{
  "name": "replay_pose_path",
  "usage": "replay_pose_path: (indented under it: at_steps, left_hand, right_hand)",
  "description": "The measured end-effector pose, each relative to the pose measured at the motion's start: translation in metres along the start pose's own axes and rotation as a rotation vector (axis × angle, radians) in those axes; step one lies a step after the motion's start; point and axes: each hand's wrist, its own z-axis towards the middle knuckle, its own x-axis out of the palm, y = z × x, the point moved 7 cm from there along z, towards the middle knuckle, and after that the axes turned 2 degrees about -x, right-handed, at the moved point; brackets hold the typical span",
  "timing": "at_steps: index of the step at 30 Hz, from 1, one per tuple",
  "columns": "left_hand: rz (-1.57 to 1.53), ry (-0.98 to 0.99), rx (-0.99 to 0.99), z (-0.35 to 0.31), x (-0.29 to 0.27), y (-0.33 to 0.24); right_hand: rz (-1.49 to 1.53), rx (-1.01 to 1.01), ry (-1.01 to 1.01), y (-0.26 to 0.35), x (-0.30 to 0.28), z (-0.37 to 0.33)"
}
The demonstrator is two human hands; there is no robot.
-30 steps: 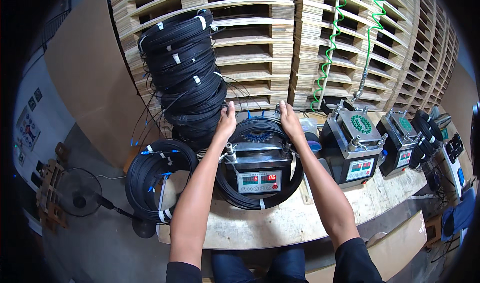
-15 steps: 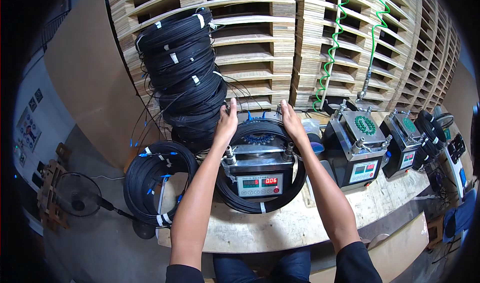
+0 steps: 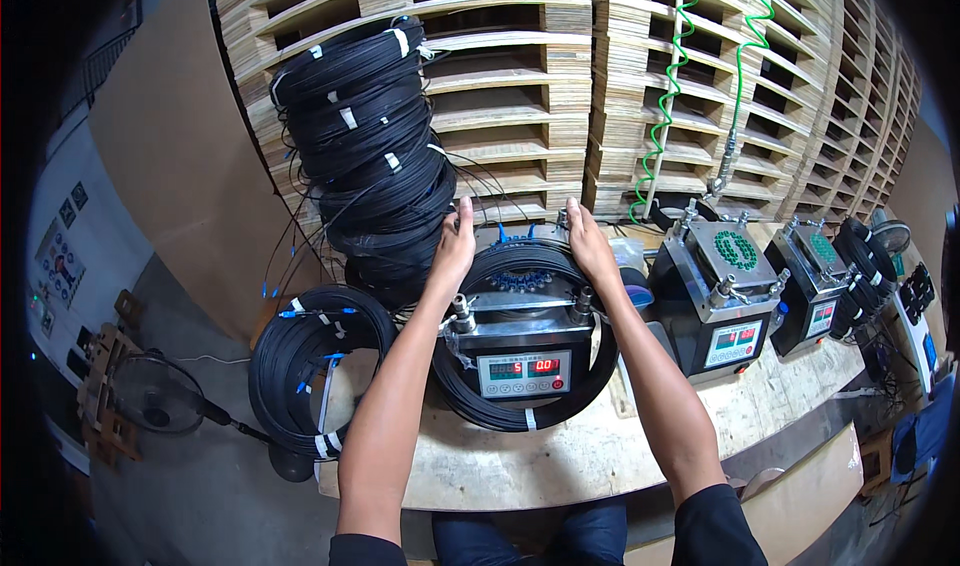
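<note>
white wall [image 3: 105,241], left | tall tan board [image 3: 170,146] | stacked wooden pallets [image 3: 567,96] behind table [image 3: 500,471] | grey floor [image 3: 240,496]

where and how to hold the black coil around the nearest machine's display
Probably at upper left and upper right, coming from both sides: the black coil is a ring framing the machine, so opposite holds should balance it, and the white tie sits away at the bottom.

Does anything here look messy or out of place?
Slightly: the tall stack of black cable coils looks uneven, and loose blue-tipped cable ends dangle at its lower left instead of being tucked in. Nothing looks plainly spilled or broken.
</note>
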Motion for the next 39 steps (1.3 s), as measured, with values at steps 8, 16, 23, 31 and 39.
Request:
replay_pose_path:
  at_steps: [8,16,23,31,39]
  left_hand:
    - [0.131,0.008,-0.012,-0.043,0.0,-0.035]
    - [0.116,0.008,0.107,-0.038,-0.003,-0.031]
    - [0.107,-0.053,0.073,-0.029,-0.003,-0.014]
    - [0.214,-0.065,0.064,-0.031,-0.007,-0.017]
    - [0.072,-0.002,0.088,-0.033,0.0,-0.024]
  right_hand:
    - [0.017,0.011,0.04,0.003,-0.001,-0.005]
    - [0.003,-0.08,-0.02,0.002,-0.005,-0.007]
    - [-0.067,-0.063,-0.076,-0.018,-0.006,0.004]
    - [0.033,-0.115,-0.043,-0.016,-0.001,0.006]
    - [-0.002,-0.104,0.014,-0.001,-0.006,-0.007]
